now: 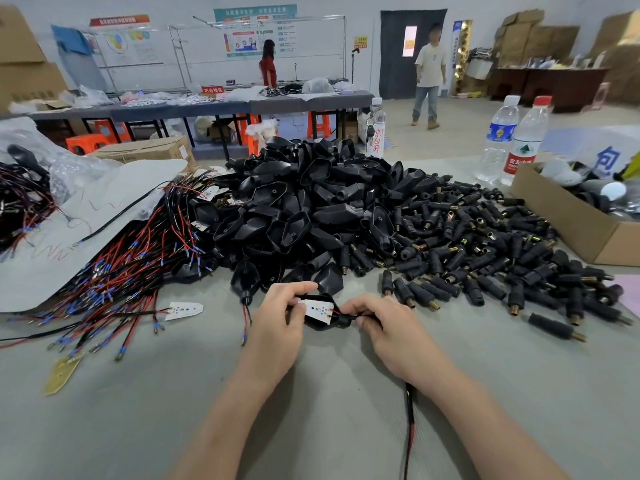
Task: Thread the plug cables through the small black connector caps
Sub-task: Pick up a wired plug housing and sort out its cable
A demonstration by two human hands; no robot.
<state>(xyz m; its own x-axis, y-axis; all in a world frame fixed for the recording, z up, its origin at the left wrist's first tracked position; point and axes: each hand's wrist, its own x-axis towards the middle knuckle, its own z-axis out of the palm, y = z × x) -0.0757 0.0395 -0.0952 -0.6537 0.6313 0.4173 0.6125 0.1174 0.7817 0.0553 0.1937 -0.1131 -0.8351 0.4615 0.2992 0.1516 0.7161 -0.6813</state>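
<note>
The left hand (284,315) holds 1 black cap (320,325) with a white board (317,308) seated in its open face; its fingers (294,288) and thumb curl round the rim. The right hand (377,323) pinches the cable (410,414) just where it leaves the cap's narrow neck. The cable then runs beneath the right wrist across the bench (329,393).

Judgement: this unit appears threaded or nearly so, and most of the work remains.

- Beyond the fingers: a large heap of caps (311,209).
- Beyond and right of the fingers: threaded connectors (485,244).
- Left of the fingers: loose cables (114,278).

A cardboard box (561,221), far right of the fingers, holds grey and black items that cannot be identified.
</note>
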